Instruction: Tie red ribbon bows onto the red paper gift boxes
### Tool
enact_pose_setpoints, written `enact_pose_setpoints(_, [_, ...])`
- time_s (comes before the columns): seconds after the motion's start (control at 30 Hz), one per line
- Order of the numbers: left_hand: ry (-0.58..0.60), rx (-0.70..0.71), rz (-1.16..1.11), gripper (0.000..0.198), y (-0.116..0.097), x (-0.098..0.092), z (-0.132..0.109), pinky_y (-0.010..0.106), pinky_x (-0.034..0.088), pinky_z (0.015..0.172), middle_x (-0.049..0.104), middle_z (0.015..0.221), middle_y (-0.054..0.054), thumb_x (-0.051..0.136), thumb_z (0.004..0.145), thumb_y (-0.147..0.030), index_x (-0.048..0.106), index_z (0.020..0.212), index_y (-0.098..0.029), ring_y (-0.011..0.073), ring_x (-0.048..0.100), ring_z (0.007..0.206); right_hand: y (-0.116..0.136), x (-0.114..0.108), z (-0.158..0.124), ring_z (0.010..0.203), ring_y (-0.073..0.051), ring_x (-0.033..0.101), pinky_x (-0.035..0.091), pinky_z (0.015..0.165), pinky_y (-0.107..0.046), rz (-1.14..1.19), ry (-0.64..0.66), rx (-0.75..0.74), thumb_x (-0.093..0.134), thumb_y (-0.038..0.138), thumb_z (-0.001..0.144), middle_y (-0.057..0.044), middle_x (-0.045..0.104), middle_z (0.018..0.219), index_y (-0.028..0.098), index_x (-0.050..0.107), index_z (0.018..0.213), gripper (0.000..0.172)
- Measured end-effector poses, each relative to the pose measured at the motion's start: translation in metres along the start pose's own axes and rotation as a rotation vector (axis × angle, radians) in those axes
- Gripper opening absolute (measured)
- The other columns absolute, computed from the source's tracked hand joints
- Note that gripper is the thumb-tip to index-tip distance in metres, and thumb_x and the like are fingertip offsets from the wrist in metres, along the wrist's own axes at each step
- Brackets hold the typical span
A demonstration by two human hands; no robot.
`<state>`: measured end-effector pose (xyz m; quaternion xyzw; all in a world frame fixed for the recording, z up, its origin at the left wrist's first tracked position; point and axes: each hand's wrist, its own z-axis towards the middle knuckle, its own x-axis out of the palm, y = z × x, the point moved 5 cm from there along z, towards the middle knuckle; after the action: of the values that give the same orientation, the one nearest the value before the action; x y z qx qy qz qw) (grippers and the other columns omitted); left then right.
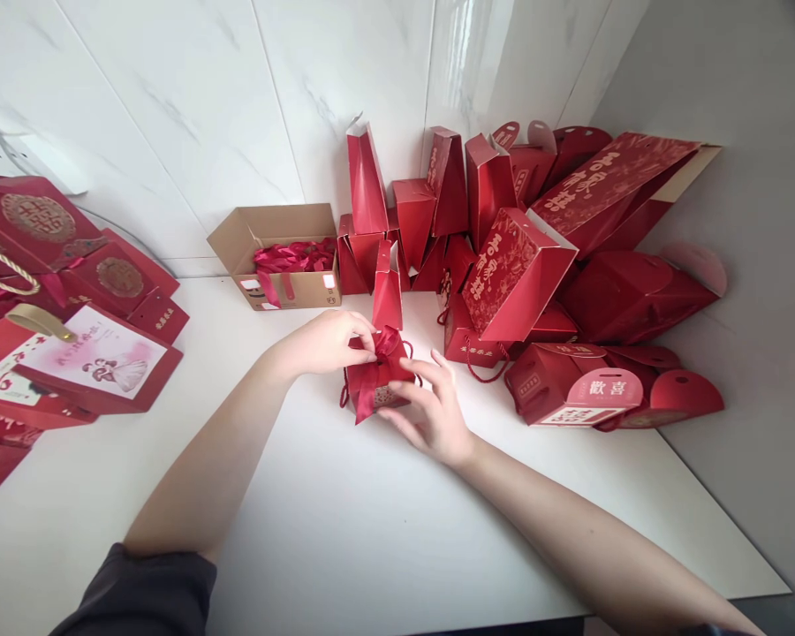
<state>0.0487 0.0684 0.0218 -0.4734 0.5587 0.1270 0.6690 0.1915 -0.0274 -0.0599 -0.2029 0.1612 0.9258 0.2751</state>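
Note:
A small red gift bag [382, 386] with rope handles stands on the table in front of me, a red ribbon [367, 395] tied at its top with a tail hanging down the front. At the ribbon's knot, my left hand [328, 343] is closed, thumb and fingertips pinching the ribbon. My right hand [441, 411] is beside the bag's right front side with its fingers apart and bent; whether the fingertips press on the bag is hard to tell. Just behind the bag is a narrow red box [388, 296].
Behind sits an open cardboard box [291, 294] holding red ribbons [295, 258]. Stacked red gift boxes [513, 274] crowd the back right against a grey wall [735, 203]. More red boxes and bags [83, 231] fill the left. All stand on a white table [344, 530].

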Motion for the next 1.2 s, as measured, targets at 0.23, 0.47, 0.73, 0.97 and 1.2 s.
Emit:
enact_pose_setpoints(0.23, [0.032,0.026,0.018,0.017,-0.001,0.000,0.001,0.029,0.049,0.074,0.068,0.108,0.001,0.059,0.080,-0.032,0.071,0.074,-0.021,0.0186,0.064,0.086,-0.035,-0.004,-0.004,0.083,-0.019,0.060,0.051,0.075,-0.035,0.403,-0.179,0.553,0.055,0.024,0.094,-0.004,0.060,0.089,0.025,0.057,0.098,0.005])
enact_pose_setpoints(0.47, [0.057,0.066,0.008,0.016,-0.002,0.003,0.003,0.029,0.049,0.079,0.066,0.115,0.001,0.059,0.081,-0.031,0.071,0.076,-0.021,0.0193,0.064,0.095,-0.065,0.012,-0.020,0.061,-0.012,0.046,0.041,0.059,-0.026,0.752,-0.297,0.917,0.056,0.031,0.090,0.003,0.047,0.074,0.023,0.051,0.085,0.011])
enact_pose_setpoints(0.73, [0.243,0.159,-0.010,0.020,-0.017,0.004,-0.005,0.029,0.046,0.090,0.059,0.130,0.001,0.058,0.083,-0.027,0.068,0.099,-0.025,0.0202,0.060,0.110,-0.086,-0.011,0.006,0.089,-0.015,0.056,0.046,0.083,-0.030,0.770,-0.020,0.857,0.053,0.029,0.091,-0.003,0.059,0.104,0.023,0.059,0.104,0.016])
enact_pose_setpoints(0.97, [0.154,0.051,0.172,0.008,-0.021,-0.004,-0.012,0.030,0.046,0.079,0.063,0.117,0.004,0.053,0.081,-0.024,0.059,0.081,-0.020,0.0208,0.062,0.095,-0.069,-0.019,0.054,0.106,-0.021,0.059,0.045,0.092,-0.036,0.651,0.721,0.606,0.060,0.026,0.086,-0.005,0.060,0.123,0.025,0.059,0.121,0.035])
enact_pose_setpoints(1.2, [-0.171,0.031,0.190,0.014,-0.022,-0.018,-0.016,0.031,0.045,0.074,0.067,0.101,0.001,0.046,0.086,-0.021,0.060,0.088,-0.022,0.0202,0.062,0.085,-0.061,-0.015,0.064,0.081,-0.015,0.059,0.047,0.075,-0.029,0.639,0.767,0.618,0.061,0.023,0.084,-0.002,0.064,0.095,0.020,0.060,0.098,0.014])
